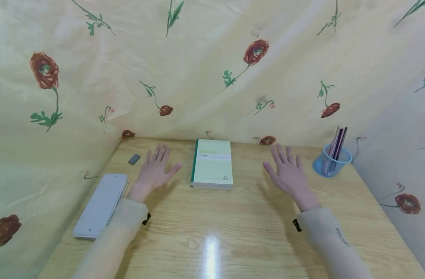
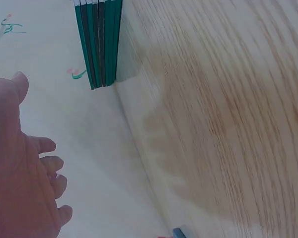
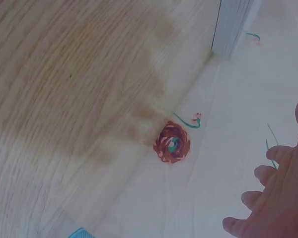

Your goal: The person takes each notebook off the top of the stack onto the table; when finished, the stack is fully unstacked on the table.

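Between the hands lies a stack of notebooks (image 1: 212, 166) with pale green covers, the top one marked "Gambit". Its green and dark spines (image 2: 100, 44) show in the left wrist view. To the left of the stack, my left hand (image 1: 154, 170) hovers over the table with fingers extended and thumb out, holding nothing. My right hand (image 1: 287, 172) is on the other side, fingers likewise extended and nothing in it. Both hands cast shadows on the wood. Just left of the left fingers sits a small dark grey block (image 1: 134, 159).
A long white flat case (image 1: 102, 205) lies at the left edge, partly behind the left sleeve. At the back right stands a blue see-through cup (image 1: 318, 168) holding several pens or pencils (image 1: 338, 143). Flower-printed cloth (image 1: 198, 77) encloses the wooden table (image 1: 247, 232) at back and sides.
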`<state>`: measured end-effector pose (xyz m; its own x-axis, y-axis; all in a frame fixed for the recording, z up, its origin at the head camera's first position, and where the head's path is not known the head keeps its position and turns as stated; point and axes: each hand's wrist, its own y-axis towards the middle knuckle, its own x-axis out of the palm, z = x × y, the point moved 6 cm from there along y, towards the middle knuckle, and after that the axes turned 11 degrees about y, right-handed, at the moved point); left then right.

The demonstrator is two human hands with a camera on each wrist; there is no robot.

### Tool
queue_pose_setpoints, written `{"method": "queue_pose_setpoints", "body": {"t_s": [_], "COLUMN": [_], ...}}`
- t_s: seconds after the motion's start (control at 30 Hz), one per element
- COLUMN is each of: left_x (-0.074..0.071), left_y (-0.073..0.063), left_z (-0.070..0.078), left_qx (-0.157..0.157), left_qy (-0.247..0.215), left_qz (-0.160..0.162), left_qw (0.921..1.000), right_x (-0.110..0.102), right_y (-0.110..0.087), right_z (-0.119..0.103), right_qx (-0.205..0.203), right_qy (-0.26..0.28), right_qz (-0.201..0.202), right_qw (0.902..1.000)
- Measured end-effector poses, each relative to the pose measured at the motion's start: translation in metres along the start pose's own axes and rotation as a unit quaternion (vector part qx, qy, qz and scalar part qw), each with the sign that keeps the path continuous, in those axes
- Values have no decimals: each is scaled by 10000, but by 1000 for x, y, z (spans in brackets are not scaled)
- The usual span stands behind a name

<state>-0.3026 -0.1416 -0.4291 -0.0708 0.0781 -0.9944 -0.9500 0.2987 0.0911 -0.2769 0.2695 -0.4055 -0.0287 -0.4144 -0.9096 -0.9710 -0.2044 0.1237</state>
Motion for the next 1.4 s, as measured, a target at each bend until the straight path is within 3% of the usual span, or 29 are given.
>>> {"method": "queue_pose_setpoints", "body": {"t_s": [0.37, 0.8, 1.07, 1.23, 1.4], "left_x": [14, 35, 43, 42, 43], "left_y": [4, 22, 24, 26, 28], "left_z": [17, 56, 67, 70, 71], "left_qx": [30, 101, -339, -548, -694], "left_qy": [-328, -718, -1447, -1702, -2154], "left_qz": [-46, -277, -194, 52, 93], "left_qw": [9994, 9970, 9887, 9839, 9740], "right_x": [22, 60, 83, 94, 96], "right_y": [9, 27, 30, 32, 31], "right_z": [-13, -37, -64, -69, -72], "right_qx": [-71, -189, -249, -188, -209], "right_qy": [50, 204, 707, 1336, 1561], "right_qz": [-105, -75, -183, -388, -337], "right_qw": [9999, 9996, 9970, 9901, 9869]}}
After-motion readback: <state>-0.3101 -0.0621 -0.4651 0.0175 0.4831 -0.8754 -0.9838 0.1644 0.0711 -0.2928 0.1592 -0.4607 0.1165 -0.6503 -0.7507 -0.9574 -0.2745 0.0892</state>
